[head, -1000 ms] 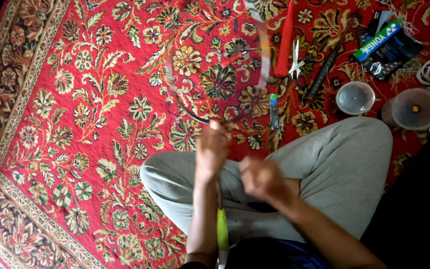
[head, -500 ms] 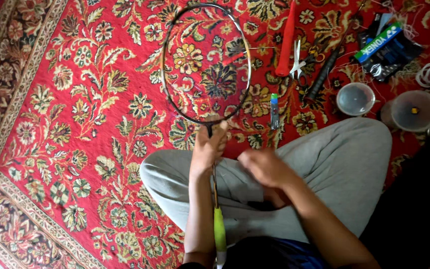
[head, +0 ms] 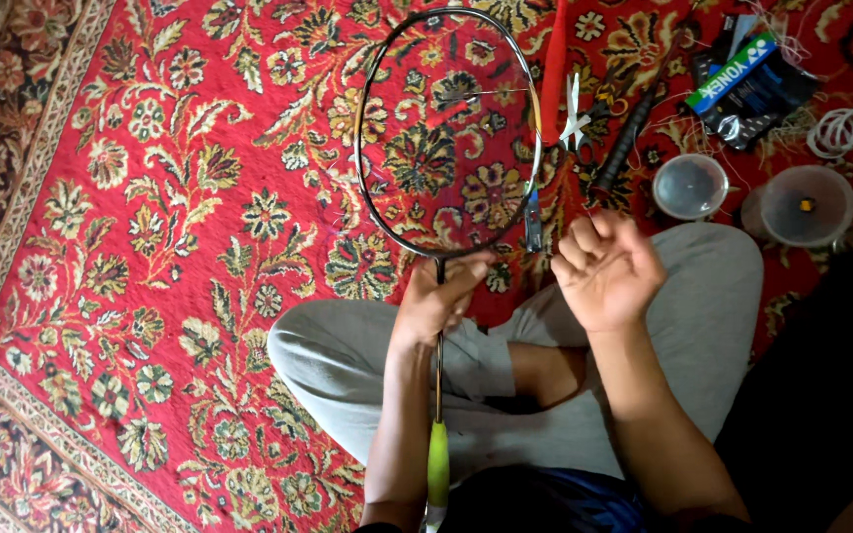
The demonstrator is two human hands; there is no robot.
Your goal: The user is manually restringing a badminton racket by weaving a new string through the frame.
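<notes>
Racket (head: pixel 443 148): long axis runs away from the person, head far, green grip near.
Left hand (head: pixel 438 296): fingers grasp the shaft below the head.
Right hand (head: pixel 606 271): loosely curled, just beside the frame; contents cannot be told.

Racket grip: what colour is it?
Bright yellow-green, on the racket grip below the left hand; head view.

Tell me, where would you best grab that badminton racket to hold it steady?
Probably the thin shaft just below the hoop of the badminton racket, where the left hand holds it now, coming from the left. The hoop is nearly unstrung and awkward to grip; the green handle is another option.
</notes>
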